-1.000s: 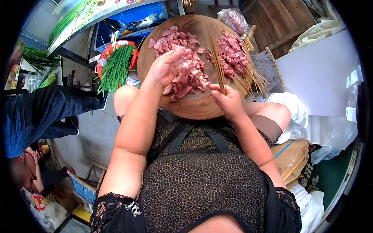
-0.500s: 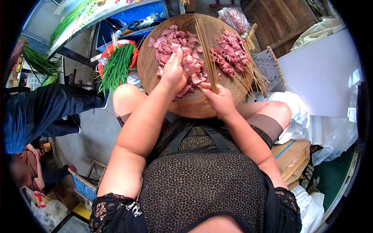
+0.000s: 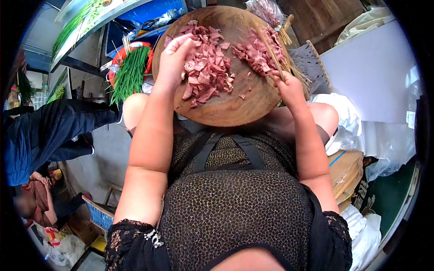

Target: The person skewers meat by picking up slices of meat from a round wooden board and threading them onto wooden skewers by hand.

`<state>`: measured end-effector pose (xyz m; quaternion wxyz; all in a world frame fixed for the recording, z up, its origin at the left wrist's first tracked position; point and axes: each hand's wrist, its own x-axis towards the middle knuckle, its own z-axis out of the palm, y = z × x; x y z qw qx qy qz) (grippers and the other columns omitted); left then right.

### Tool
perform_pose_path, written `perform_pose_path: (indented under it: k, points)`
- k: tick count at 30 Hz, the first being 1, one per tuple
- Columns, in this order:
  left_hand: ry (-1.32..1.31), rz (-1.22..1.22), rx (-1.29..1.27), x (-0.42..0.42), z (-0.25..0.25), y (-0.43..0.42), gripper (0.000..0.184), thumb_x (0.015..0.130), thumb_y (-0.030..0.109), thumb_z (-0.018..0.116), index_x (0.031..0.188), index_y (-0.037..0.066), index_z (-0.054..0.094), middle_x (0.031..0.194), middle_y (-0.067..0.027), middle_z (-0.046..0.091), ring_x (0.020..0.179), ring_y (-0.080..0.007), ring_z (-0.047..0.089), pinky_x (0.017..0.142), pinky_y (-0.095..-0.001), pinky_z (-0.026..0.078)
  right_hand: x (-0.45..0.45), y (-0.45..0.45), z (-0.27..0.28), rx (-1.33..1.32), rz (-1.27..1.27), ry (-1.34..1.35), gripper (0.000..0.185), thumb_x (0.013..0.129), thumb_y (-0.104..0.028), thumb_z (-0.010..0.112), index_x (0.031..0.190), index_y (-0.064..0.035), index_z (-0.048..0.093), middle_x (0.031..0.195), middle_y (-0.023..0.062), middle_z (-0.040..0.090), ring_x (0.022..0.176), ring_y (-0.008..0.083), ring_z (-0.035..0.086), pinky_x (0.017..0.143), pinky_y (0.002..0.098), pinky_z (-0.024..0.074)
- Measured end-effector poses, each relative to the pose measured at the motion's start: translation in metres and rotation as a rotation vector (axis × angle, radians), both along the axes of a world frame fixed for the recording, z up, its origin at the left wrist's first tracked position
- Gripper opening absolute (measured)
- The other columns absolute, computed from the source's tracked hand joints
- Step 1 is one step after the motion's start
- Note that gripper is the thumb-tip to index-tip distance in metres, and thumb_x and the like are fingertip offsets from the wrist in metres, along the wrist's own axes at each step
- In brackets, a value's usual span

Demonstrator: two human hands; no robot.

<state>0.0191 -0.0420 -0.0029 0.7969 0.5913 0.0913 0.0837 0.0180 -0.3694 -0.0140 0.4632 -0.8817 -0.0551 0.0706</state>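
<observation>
Over the wooden board (image 3: 217, 114), the right hand (image 3: 291, 89) clasps sticks (image 3: 272, 54); the half-curled left hand (image 3: 174, 55) is beside sliced meat (image 3: 208, 70)

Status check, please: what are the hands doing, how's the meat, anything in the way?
Left hand at loose meat, grip unclear. Right hand gripping thin sticks. Loose meat piled on round wooden board; held sticks partly cover skewered meat.

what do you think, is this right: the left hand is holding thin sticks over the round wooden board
The hand is wrong: in the head view, the right hand, not the left hand, is holding thin sticks over the round wooden board.
</observation>
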Motion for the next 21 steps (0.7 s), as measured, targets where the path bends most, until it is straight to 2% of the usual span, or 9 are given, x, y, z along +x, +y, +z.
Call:
perform_pose_path:
  k: [2,4,5,7,8,10,13,19,21]
  points:
    - [-0.027,-0.037,0.214,-0.008,-0.005,-0.006,0.021,0.084,0.017,0.061,0.099,0.003,0.063,0.086,-0.0030,0.064,0.075,-0.0087,0.057,0.068,-0.0224,0.046,0.005,-0.018,-0.009,-0.232,0.037,-0.092,0.020,0.088,-0.013,0.054,0.104,-0.0025,0.060,0.073,0.0013,0.057,0.065,0.0056,0.052,0.058,0.0196,0.0425]
    - [-0.050,-0.080,0.572,-0.015,-0.010,-0.009,0.016,0.079,0.016,0.067,0.088,0.003,0.066,0.078,-0.0014,0.064,0.070,-0.0046,0.055,0.063,-0.0203,0.045,-0.005,-0.024,0.000,-0.470,0.114,-0.653,0.020,0.088,-0.014,0.053,0.102,-0.0007,0.060,0.074,0.0039,0.057,0.064,0.0061,0.052,0.057,0.0199,0.0424]
    - [0.079,-0.185,0.652,-0.022,-0.008,-0.007,0.016,0.079,0.017,0.067,0.086,0.003,0.065,0.077,-0.0012,0.064,0.073,-0.0075,0.056,0.066,-0.0219,0.045,-0.011,-0.024,0.008,-0.471,0.118,-0.646,0.020,0.088,-0.014,0.053,0.102,-0.0007,0.060,0.074,0.0039,0.057,0.064,0.0061,0.052,0.057,0.0199,0.0424]
    - [0.063,-0.252,1.090,-0.032,0.004,-0.008,0.019,0.072,0.018,0.072,0.083,0.005,0.062,0.080,-0.0061,0.062,0.075,-0.0163,0.059,0.068,-0.0270,0.047,-0.027,-0.021,0.033,-0.212,-0.068,-0.387,0.019,0.087,-0.016,0.053,0.097,-0.0013,0.060,0.083,0.0119,0.061,0.068,0.0215,0.060,0.061,0.0298,0.0468]
    - [-0.041,-0.292,1.175,-0.037,0.000,-0.005,0.021,0.070,0.018,0.072,0.083,0.006,0.061,0.082,-0.0084,0.060,0.078,-0.0210,0.058,0.069,-0.0298,0.047,-0.037,-0.017,0.042,0.102,-0.173,-0.055,0.022,0.090,-0.020,0.051,0.100,-0.0018,0.058,0.077,0.0079,0.060,0.060,0.0140,0.058,0.050,0.0260,0.0455]
    - [-0.178,-0.335,1.274,-0.044,-0.009,-0.002,0.021,0.069,0.017,0.068,0.083,0.007,0.057,0.088,-0.0115,0.055,0.083,-0.0280,0.056,0.070,-0.0346,0.046,-0.059,-0.011,0.043,0.324,-0.173,0.124,0.024,0.091,-0.022,0.050,0.103,-0.0025,0.056,0.075,0.0060,0.059,0.056,0.0111,0.055,0.046,0.0233,0.0435]
    - [-0.138,-0.323,1.255,-0.037,-0.009,-0.003,0.014,0.072,0.015,0.064,0.081,0.006,0.057,0.085,-0.0118,0.056,0.082,-0.0289,0.056,0.072,-0.0353,0.046,-0.101,0.012,0.030,0.623,-0.232,0.468,0.027,0.092,-0.025,0.048,0.108,-0.0039,0.052,0.072,0.0047,0.057,0.049,0.0093,0.052,0.040,0.0207,0.0422]
    - [-0.183,-0.301,1.038,-0.025,-0.020,0.002,0.023,0.086,0.018,0.053,0.102,0.005,0.062,0.098,-0.0101,0.061,0.087,-0.0195,0.059,0.075,-0.0298,0.047,-0.123,0.034,0.012,0.585,0.001,0.609,0.030,0.092,-0.030,0.046,0.110,-0.0060,0.051,0.060,-0.0017,0.047,0.040,0.0047,0.036,0.036,0.0176,0.0274]
    - [0.214,-0.283,0.102,-0.021,-0.011,0.002,0.026,0.090,0.019,0.047,0.108,0.004,0.058,0.100,-0.0077,0.062,0.086,-0.0175,0.059,0.076,-0.0298,0.049,-0.109,0.039,0.013,0.592,0.049,0.544,0.029,0.092,-0.028,0.046,0.110,-0.0061,0.051,0.060,-0.0015,0.047,0.040,0.0042,0.035,0.036,0.0174,0.0273]
